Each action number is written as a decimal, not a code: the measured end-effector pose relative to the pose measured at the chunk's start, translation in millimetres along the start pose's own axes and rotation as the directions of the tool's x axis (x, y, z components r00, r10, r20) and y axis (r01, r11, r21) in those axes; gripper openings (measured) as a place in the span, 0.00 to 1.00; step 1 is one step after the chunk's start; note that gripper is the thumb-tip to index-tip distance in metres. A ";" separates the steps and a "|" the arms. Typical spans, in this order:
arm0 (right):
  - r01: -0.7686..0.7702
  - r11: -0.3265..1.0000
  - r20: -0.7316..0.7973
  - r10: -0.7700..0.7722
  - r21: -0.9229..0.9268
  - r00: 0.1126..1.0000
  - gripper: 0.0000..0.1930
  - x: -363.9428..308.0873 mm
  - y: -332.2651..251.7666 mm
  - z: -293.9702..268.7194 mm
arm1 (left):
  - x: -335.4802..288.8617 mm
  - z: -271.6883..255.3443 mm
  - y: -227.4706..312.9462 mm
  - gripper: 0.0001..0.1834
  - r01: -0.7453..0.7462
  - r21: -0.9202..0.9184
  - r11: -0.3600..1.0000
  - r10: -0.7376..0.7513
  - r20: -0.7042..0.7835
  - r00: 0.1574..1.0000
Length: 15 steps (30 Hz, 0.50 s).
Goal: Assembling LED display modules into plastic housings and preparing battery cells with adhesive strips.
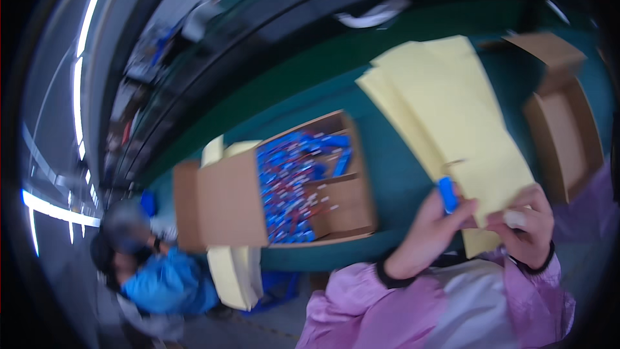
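Observation:
My left hand (434, 225) is closed, with a small blue battery pack (447, 195) upright between its thumb and fingers. A short thin wire appears at the pack's top, over the pale yellow sheets (462, 103). These long sheets overlap in a slightly fanned pile on the table. Close by, my right hand (528, 227) pinches the near edge of the sheets between thumb and bent fingers. Some of its fingertips are hidden, and the picture is blurred. Left of my hands, an open cardboard box (369, 210) contains many blue packs (287, 187) with red wires and white connectors.
The table (387, 155) has a green top. Another open cardboard box (575, 136) stands at the right. Yellow sheets (234, 278) stick out beside the full box's flap (229, 197). A person in a blue top (169, 282) sits at the lower left.

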State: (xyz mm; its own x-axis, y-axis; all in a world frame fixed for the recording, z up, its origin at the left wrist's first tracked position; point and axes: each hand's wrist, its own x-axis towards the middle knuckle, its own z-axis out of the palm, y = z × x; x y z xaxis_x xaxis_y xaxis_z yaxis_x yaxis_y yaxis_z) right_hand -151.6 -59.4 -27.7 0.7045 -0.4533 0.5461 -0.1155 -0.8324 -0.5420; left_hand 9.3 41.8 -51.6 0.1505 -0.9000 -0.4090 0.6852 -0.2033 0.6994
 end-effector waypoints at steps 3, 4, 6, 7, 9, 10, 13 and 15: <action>0.061 0.996 -0.027 -0.062 -0.058 0.998 0.15 1.9 -4.2 4.3 | 10.8 -6.8 -7.2 0.09 -0.021 -0.055 0.998 0.024 0.046 0.999; 0.097 0.994 0.006 -0.096 -0.053 0.995 0.15 5.8 -6.1 1.7 | 9.7 -6.8 -5.4 0.09 -0.041 -0.055 0.998 0.042 0.011 0.999; 0.146 0.989 0.042 -0.145 -0.021 0.988 0.15 12.0 -8.8 0.5 | 6.6 -4.9 0.7 0.10 -0.035 -0.096 0.995 0.039 0.041 0.998; 0.117 0.992 0.057 -0.115 -0.042 0.992 0.15 14.2 -10.0 0.7 | 5.7 -4.5 0.2 0.10 -0.053 -0.095 0.994 0.054 0.011 0.998; 0.106 0.994 0.075 -0.103 -0.039 0.992 0.14 18.3 -15.2 -3.8 | 3.3 -2.3 -2.7 0.10 -0.082 -0.107 0.991 0.083 0.010 0.996; 0.078 0.996 0.114 -0.071 -0.053 0.991 0.14 18.4 -13.2 -4.6 | 4.2 -0.9 -3.2 0.10 -0.079 -0.126 0.989 0.080 0.006 0.997; 0.070 0.998 0.167 -0.069 0.005 0.984 0.20 13.5 -6.6 -7.9 | 14.9 2.2 -15.7 0.11 -0.126 -0.086 0.988 0.128 0.009 0.992; -0.096 0.995 0.092 0.098 -0.031 0.991 0.18 -8.1 -4.5 -15.0 | 17.7 15.6 -17.8 0.12 -0.126 -0.141 0.982 0.135 0.053 0.989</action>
State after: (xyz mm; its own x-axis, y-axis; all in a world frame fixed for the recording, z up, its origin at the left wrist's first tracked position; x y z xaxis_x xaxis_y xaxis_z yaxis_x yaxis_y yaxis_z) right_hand -167.3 -56.8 -20.1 0.7509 -0.5019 0.4292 -0.2040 -0.7944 -0.5721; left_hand -11.4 23.5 -62.2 0.2035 -0.9383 -0.2796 0.7544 -0.0318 0.6556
